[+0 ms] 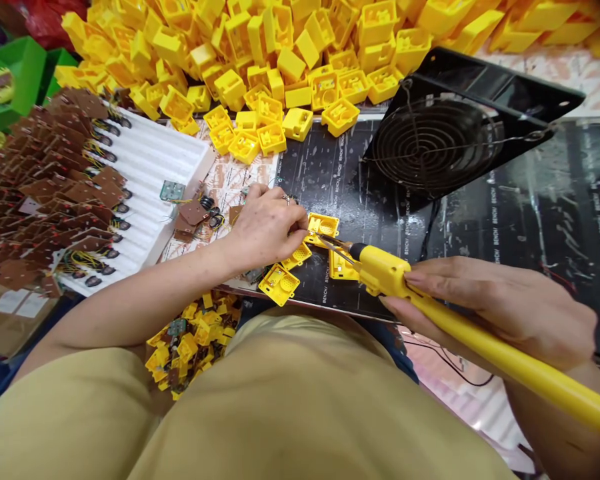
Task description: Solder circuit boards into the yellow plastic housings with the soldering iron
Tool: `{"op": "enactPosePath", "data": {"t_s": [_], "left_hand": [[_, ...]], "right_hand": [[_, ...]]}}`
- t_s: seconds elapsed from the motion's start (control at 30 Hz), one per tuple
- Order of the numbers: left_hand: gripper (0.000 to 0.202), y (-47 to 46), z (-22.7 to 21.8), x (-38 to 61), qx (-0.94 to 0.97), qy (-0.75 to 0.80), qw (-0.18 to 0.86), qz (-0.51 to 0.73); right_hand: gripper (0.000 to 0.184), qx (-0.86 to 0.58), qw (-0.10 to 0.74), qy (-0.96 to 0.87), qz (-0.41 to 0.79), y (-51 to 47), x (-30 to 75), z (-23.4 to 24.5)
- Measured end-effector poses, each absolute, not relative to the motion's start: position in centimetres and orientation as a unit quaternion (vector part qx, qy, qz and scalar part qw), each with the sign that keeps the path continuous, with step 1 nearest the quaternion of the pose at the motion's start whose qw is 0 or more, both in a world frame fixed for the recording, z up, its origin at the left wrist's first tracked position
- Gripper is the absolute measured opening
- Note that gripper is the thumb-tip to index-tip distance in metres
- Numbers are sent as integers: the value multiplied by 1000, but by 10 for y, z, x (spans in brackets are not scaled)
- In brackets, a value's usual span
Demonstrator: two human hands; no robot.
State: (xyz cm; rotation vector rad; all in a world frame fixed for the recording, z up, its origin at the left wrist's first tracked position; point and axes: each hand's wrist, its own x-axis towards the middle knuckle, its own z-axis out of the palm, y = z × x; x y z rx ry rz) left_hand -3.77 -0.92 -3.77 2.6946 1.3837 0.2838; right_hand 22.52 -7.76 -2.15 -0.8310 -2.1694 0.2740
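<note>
My right hand (505, 300) is wrapped round a yellow soldering gun (385, 267) that points left. Its thin metal tip reaches into a small yellow plastic case (325, 225) on the black bench mat. Beside that case my left hand (270, 220) is closed, thumb and fingers pinched at the case's left edge. Whatever lies in the pinch is too small or hidden to make out. Nearby are more open yellow cases: one (280, 285) at the mat's front edge, one (344, 265) under the gun's front end, and one (297, 255) partly covered by my left hand.
A black fan (430, 143) stands at the back right. Yellow cases (240, 87) are heaped along the back. At left, brown circuit boards (45, 180) with wires lie on white foam (165, 157). A green bin (23, 73) is at far left. More yellow parts (195, 340) sit below the bench edge.
</note>
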Motion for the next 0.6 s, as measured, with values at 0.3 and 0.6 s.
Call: {"op": "enactPosePath", "data": {"t_s": [0.3,0.6], "left_hand": [[22,-7,-40,-35,888,446,43,99],[23,-7,-38,-35,891,443,47,82]], "right_hand": [[24,-234,354,-905,23,-67,220,-13],[17,-218,342,-914,24,-63,221,-7]]}}
